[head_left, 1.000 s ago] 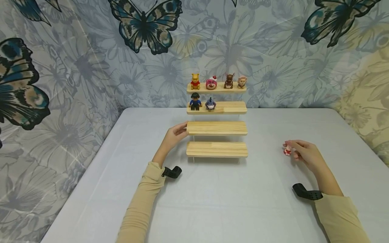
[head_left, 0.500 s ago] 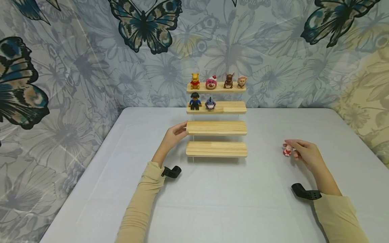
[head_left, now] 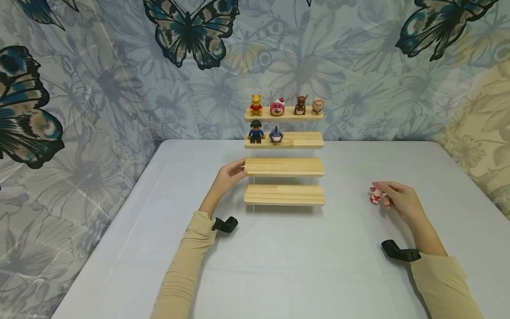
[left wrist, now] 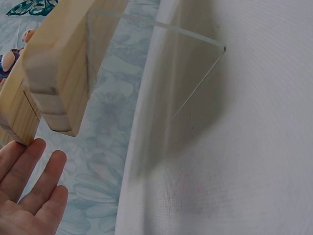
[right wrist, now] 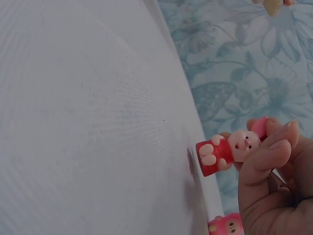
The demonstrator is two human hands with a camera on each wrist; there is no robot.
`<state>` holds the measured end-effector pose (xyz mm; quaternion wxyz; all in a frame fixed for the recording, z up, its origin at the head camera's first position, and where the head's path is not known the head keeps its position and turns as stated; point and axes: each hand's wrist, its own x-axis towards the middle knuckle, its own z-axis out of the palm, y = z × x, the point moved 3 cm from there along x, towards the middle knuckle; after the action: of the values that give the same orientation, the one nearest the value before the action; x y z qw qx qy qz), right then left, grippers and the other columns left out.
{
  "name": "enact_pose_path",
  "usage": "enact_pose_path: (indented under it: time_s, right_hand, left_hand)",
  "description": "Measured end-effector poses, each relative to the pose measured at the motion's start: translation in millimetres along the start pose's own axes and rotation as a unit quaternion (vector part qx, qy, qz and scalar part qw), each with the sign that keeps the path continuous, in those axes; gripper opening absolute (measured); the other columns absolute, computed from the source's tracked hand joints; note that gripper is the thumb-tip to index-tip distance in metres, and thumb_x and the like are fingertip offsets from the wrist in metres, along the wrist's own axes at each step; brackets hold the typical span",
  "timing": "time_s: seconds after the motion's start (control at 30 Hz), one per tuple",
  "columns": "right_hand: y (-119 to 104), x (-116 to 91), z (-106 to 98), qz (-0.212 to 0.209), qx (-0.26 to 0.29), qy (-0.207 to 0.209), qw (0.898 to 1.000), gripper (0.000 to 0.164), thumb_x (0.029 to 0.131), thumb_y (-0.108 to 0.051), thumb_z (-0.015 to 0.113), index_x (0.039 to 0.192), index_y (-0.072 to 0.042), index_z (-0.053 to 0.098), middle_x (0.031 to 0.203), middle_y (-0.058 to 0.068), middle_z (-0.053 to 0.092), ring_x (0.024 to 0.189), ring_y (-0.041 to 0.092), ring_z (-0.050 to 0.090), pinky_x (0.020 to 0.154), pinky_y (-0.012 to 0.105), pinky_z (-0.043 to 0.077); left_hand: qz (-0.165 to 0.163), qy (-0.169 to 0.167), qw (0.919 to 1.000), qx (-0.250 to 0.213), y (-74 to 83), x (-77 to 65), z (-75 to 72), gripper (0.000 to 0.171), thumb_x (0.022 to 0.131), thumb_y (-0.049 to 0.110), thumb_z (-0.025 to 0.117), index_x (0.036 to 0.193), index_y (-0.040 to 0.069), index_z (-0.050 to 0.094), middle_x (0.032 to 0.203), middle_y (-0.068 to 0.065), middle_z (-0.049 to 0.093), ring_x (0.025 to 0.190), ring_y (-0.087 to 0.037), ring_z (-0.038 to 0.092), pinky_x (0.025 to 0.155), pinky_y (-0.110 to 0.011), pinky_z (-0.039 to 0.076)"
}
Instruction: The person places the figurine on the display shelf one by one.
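Observation:
My right hand [head_left: 402, 201] pinches a small pink pig figurine [head_left: 376, 195] in red clothes, off to the right of the shelves. In the right wrist view the pig figurine [right wrist: 227, 149] is gripped by its head, its face and red body showing. Part of a pink figurine [right wrist: 229, 224] shows below the hand there. My left hand [head_left: 231, 176] touches the left end of the third wooden shelf [head_left: 284, 167] from the top. Seen from the left wrist, the left hand's fingers [left wrist: 46, 183] are extended, fingertips at the board's end.
Wooden boards on clear supports form a stepped display rack. The top board [head_left: 287, 117] carries several figurines, among them a yellow bear [head_left: 256, 106]. A dark-haired figure [head_left: 256, 132] and a blue donkey [head_left: 276, 134] stand on the second board. Under the rack lies a white-covered table [head_left: 303, 261].

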<state>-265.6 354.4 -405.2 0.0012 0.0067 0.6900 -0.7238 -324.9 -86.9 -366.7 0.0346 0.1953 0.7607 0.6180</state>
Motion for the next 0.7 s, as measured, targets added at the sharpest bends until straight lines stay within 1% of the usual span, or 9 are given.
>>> enact_pose_path:
  time_s: [0.13, 0.27, 0.4, 0.47, 0.63, 0.67, 0.7]
  right_hand:
    - [-1, 2, 3, -0.002, -0.013, 0.004, 1.000, 0.015, 0.089, -0.015, 0.057, 0.092, -0.012, 0.071, 0.081, -0.001, 0.067, 0.047, 0.004, 0.048, 0.037, 0.016, 0.040]
    - [-3, 4, 6, -0.009, -0.031, 0.014, 0.999, 0.014, 0.089, -0.017, 0.058, 0.092, -0.013, 0.071, 0.080, -0.001, 0.068, 0.045, 0.005, 0.046, 0.036, 0.017, 0.038]
    - [-6, 5, 9, -0.013, -0.064, 0.032, 0.997, 0.014, 0.088, -0.021, 0.058, 0.089, -0.020, 0.071, 0.079, -0.003, 0.068, 0.043, 0.005, 0.043, 0.034, 0.020, 0.034]
    - [-8, 6, 12, -0.018, -0.076, 0.034, 0.996, 0.014, 0.089, -0.022, 0.058, 0.088, -0.022, 0.071, 0.080, -0.003, 0.068, 0.043, 0.006, 0.042, 0.034, 0.022, 0.032]
    - [-17, 10, 21, -0.036, -0.055, 0.009, 0.998, 0.015, 0.090, -0.016, 0.056, 0.090, -0.017, 0.071, 0.080, 0.001, 0.068, 0.042, 0.007, 0.042, 0.034, 0.023, 0.031]
    - [-19, 11, 22, -0.038, -0.066, 0.010, 0.997, 0.015, 0.090, -0.017, 0.056, 0.089, -0.019, 0.071, 0.080, 0.001, 0.068, 0.042, 0.007, 0.041, 0.034, 0.022, 0.031]
    - [-21, 12, 24, -0.042, -0.068, 0.006, 0.997, 0.015, 0.090, -0.017, 0.056, 0.090, -0.018, 0.071, 0.080, 0.001, 0.068, 0.042, 0.007, 0.041, 0.034, 0.023, 0.032]
  left_hand:
    - [0.001, -0.001, 1.0000, 0.000, -0.1, 0.2, -1.3, 0.046, 0.089, 0.005, 0.054, 0.131, -0.007, 0.039, 0.128, -0.023, 0.044, 0.112, -0.033, 0.046, 0.092, -0.034, 0.041]
    - [0.002, -0.005, 1.0000, -0.003, -1.1, 0.7, -1.0, 0.047, 0.089, 0.004, 0.054, 0.131, -0.007, 0.038, 0.128, -0.023, 0.043, 0.112, -0.033, 0.046, 0.092, -0.034, 0.041]
    - [0.004, -0.006, 0.9999, -0.010, -1.6, 0.2, -0.2, 0.046, 0.089, 0.004, 0.055, 0.131, -0.006, 0.039, 0.128, -0.022, 0.044, 0.111, -0.032, 0.047, 0.092, -0.033, 0.041]
    - [0.008, -0.004, 0.9999, -0.009, -1.6, 0.2, -0.2, 0.046, 0.089, 0.004, 0.055, 0.131, -0.006, 0.040, 0.128, -0.022, 0.044, 0.111, -0.032, 0.047, 0.091, -0.034, 0.042]
    - [0.012, -0.001, 0.9999, -0.002, -1.3, -0.4, -1.4, 0.046, 0.089, 0.004, 0.055, 0.131, -0.006, 0.040, 0.128, -0.022, 0.044, 0.110, -0.033, 0.048, 0.091, -0.035, 0.042]
    - [0.011, -0.001, 0.9999, -0.001, -1.3, -0.6, -1.7, 0.046, 0.089, 0.005, 0.055, 0.131, -0.006, 0.040, 0.128, -0.022, 0.044, 0.110, -0.032, 0.048, 0.091, -0.035, 0.042]
    - [0.011, 0.000, 0.9999, 0.001, -0.8, -0.8, -2.0, 0.046, 0.089, 0.005, 0.055, 0.131, -0.006, 0.040, 0.128, -0.021, 0.044, 0.110, -0.032, 0.047, 0.091, -0.035, 0.042]
